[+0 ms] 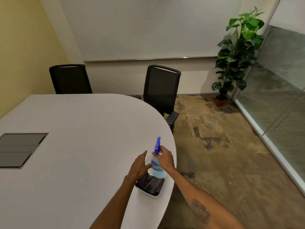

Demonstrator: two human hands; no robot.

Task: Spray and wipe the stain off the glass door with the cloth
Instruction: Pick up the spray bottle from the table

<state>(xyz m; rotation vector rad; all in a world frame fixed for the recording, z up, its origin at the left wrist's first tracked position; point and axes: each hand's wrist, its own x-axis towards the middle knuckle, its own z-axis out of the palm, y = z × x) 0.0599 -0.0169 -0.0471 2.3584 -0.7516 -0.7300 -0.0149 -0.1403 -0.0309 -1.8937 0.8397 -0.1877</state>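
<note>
Meeting room, white table (74, 129), near edge: spray bottle (156, 164) upright, long axis vertical, between both hands. Right hand (166, 158) fingers closed on its neck; left hand (140, 164) fingers spread, just above dark cloth (151, 184).

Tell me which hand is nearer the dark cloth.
Left. The left hand sits just above the dark cloth's left end, about touching it; the right hand is farther up, at the spray bottle's neck.
</note>
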